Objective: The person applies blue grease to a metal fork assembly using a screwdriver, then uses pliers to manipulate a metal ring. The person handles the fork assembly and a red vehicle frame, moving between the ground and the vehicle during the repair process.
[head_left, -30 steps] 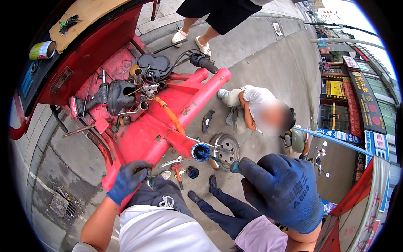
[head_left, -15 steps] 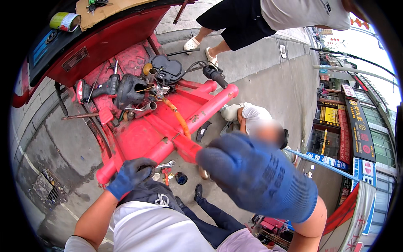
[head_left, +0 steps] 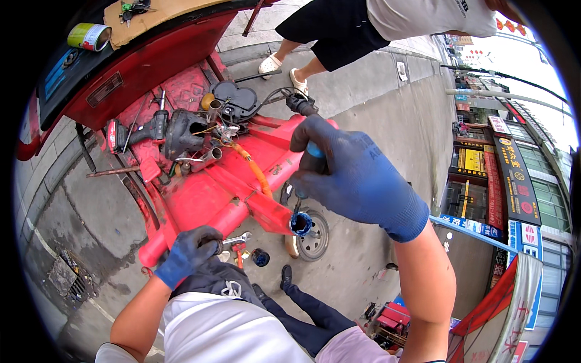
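One blue-handled tool [head_left: 313, 158] is in the right hand [head_left: 363, 175], a little right of the middle of the frame. The gloved fingers are closed firmly around its handle, and the thin shaft points downward to the open end of a red tube [head_left: 272, 216], near the centre of the frame. The tip meets the rim at its left side; how deep it goes inside, I cannot tell. Blue paste covers the mouth of this tube, which belongs to the red frame [head_left: 221, 192] left of centre.

The left hand [head_left: 189, 253], in the lower left part, is curled beside the lower red bar. Something dark and round seems to be at its fingertips, but I cannot say whether it is really gripped.

In my judgement, the step in hand is spreading the paste at the tube end, and it looks only partly checked around the rim. The next move calls for a steady wrist and a small turn of the tip along the inner wall, without scraping the paste out. More paste would probably come from the small tub [head_left: 261, 250] on the ground, below and left of the tube, near the wrench [head_left: 237, 238].
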### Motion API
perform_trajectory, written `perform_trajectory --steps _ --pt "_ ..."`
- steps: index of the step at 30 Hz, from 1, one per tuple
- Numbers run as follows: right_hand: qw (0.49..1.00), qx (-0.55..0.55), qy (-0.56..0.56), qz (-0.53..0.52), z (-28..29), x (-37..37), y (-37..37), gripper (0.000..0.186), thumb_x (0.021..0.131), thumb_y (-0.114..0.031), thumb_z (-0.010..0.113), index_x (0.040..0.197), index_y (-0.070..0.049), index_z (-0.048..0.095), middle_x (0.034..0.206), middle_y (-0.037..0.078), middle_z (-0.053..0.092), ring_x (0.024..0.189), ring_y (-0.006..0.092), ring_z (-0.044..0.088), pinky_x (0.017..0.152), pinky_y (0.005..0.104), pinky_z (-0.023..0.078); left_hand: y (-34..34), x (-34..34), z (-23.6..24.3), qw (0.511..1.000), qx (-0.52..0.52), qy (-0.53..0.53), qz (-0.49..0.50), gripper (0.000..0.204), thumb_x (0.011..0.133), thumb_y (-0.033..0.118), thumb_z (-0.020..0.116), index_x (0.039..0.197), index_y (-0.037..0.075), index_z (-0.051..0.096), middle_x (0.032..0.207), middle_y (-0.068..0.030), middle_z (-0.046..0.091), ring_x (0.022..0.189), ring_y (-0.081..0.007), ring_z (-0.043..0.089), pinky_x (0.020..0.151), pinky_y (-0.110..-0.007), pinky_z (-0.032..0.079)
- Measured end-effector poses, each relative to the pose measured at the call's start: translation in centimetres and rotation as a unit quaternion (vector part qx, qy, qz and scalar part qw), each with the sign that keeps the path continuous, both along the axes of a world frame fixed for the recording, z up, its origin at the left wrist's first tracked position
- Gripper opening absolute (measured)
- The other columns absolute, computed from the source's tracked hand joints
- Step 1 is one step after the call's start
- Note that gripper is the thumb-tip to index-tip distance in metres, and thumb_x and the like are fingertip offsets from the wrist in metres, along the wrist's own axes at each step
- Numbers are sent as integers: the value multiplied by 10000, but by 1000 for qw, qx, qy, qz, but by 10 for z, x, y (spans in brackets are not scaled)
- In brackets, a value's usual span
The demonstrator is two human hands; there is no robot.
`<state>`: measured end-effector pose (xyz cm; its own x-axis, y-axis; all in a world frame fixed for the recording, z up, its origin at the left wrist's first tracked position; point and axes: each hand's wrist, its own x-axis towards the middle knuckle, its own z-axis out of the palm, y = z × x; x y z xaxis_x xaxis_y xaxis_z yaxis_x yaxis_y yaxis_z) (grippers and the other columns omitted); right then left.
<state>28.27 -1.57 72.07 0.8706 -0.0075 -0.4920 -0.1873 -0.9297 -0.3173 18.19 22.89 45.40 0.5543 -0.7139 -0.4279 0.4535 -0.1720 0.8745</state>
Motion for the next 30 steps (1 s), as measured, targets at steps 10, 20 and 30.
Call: perform_trajectory --steps 10,20,30 --pt "955 112 -133 -239 39 -62 -40 328 763 -20 757 1036 -42 576 919 38 650 746 87 616 704 275 524 3 0 0 999 0 31 7 200 881 44 577 1056 -27 641 837 -64 663 726 -116 618 665 -280 518" --pt "901 101 -180 -381 23 -81 -67 279 804 -112 704 1025 -7 569 787 71 638 606 100 599 487 230 476 1 1 -7 998 2 65 -16 188 890 48 580 1053 -23 642 846 -65 661 725 -123 628 654 -277 531" --pt "858 140 -192 -456 -26 -116 -84 255 849 -148 716 1005 -5 574 692 58 618 466 104 538 427 226 414 1 4 3 999 14 21 -23 197 891 51 581 1061 -20 650 860 -71 675 755 -123 637 683 -284 540"
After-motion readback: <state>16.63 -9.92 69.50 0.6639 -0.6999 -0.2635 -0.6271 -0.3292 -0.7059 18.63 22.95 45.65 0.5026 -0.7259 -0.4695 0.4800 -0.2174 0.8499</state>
